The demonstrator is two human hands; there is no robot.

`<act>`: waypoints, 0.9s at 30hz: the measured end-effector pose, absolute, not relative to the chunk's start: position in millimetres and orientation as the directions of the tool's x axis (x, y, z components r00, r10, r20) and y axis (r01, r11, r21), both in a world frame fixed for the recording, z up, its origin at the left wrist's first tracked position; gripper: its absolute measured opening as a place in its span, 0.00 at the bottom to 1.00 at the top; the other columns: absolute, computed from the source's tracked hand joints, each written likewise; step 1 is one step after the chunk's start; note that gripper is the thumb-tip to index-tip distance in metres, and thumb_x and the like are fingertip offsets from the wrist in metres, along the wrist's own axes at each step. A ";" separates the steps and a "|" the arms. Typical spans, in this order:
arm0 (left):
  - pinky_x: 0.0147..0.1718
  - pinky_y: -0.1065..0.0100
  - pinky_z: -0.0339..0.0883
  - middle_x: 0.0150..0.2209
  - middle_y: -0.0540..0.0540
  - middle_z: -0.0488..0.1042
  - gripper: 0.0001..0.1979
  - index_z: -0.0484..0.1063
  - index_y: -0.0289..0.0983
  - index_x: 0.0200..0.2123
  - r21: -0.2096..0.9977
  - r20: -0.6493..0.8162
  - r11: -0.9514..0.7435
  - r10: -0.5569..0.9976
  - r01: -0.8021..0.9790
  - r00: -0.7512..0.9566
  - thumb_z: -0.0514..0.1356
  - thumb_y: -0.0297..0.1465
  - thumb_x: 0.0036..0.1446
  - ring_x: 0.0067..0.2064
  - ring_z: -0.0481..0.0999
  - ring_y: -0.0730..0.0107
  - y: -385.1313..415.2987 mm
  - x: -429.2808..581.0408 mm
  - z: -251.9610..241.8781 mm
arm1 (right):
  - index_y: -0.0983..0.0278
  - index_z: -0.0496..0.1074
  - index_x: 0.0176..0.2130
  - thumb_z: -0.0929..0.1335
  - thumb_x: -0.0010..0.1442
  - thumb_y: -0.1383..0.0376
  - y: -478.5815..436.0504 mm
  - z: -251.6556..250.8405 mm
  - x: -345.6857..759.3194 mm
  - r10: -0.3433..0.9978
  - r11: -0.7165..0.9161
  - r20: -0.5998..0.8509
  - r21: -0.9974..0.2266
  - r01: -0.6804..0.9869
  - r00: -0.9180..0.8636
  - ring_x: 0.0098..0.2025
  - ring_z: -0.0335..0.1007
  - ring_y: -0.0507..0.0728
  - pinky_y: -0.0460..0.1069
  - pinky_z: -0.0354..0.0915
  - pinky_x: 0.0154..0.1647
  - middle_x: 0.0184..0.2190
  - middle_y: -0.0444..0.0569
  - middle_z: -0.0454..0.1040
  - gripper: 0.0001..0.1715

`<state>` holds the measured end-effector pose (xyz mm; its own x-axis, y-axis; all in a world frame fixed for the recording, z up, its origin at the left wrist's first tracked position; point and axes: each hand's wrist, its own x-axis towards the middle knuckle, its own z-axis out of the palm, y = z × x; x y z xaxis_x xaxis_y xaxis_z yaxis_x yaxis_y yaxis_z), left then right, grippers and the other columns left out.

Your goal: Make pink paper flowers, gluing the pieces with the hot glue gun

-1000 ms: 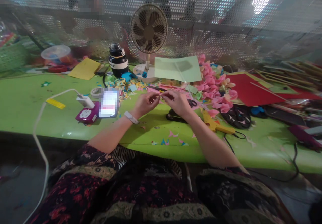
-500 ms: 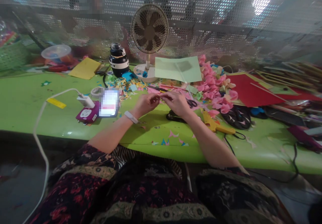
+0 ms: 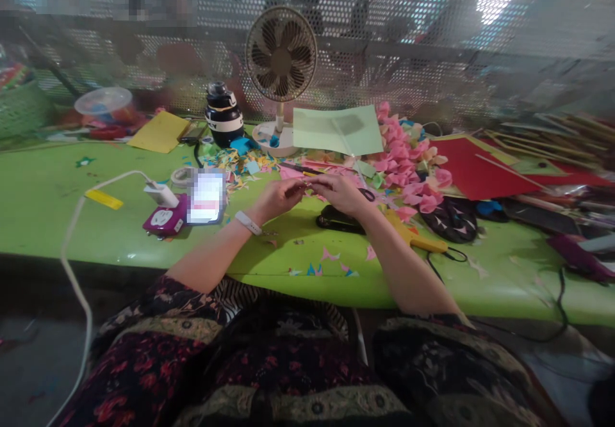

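My left hand (image 3: 277,198) and my right hand (image 3: 342,194) meet fingertip to fingertip above the green table (image 3: 57,216). Between them they pinch a small pink paper piece (image 3: 312,187), too small to make out in detail. A white band is on my left wrist. Black scissors (image 3: 339,220) lie on the table just under my right hand. A pile of pink paper flowers (image 3: 408,164) sits to the right of my hands.
A small fan (image 3: 281,62) and a black bottle (image 3: 223,116) stand at the back. A phone (image 3: 207,196), purple device (image 3: 163,220) and white charger cable lie left. A yellow glue gun (image 3: 413,235), red paper (image 3: 475,168) and paper scraps fill the right.
My hands stay together at the same spot, fingers shifting slightly on the paper piece. The view has drifted a little.
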<state>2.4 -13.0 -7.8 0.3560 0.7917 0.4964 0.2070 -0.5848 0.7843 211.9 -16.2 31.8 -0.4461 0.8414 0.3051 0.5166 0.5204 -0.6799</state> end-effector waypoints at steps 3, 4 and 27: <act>0.31 0.69 0.72 0.30 0.43 0.81 0.10 0.80 0.36 0.37 0.791 0.490 -0.578 0.795 0.201 0.358 0.66 0.37 0.57 0.29 0.78 0.69 -13.3 2.6 -7.0 | 0.60 0.82 0.41 0.69 0.63 0.57 -18.1 32.4 210.3 0.847 0.502 0.291 -0.716 0.486 -0.446 0.36 0.77 0.57 0.51 0.69 0.40 0.35 0.47 0.83 0.13; 0.31 0.69 0.72 0.30 0.43 0.81 0.10 0.80 0.36 0.37 0.792 0.489 -0.577 0.796 0.201 0.358 0.66 0.37 0.57 0.29 0.78 0.69 -13.2 2.5 -6.9 | 0.60 0.82 0.40 0.70 0.63 0.57 -18.5 32.5 209.8 0.849 0.500 0.295 -0.720 0.481 -0.439 0.35 0.76 0.56 0.51 0.69 0.39 0.34 0.47 0.83 0.13; 0.39 0.65 0.70 0.50 0.39 0.76 0.15 0.79 0.39 0.50 0.195 0.320 -0.689 0.717 0.698 0.619 0.61 0.24 0.61 0.47 0.78 0.59 5.5 31.9 -6.8 | 0.66 0.80 0.36 0.71 0.61 0.61 -3.7 43.2 237.2 0.923 0.372 0.345 -0.678 0.634 -0.172 0.29 0.67 0.53 0.50 0.62 0.34 0.27 0.46 0.76 0.10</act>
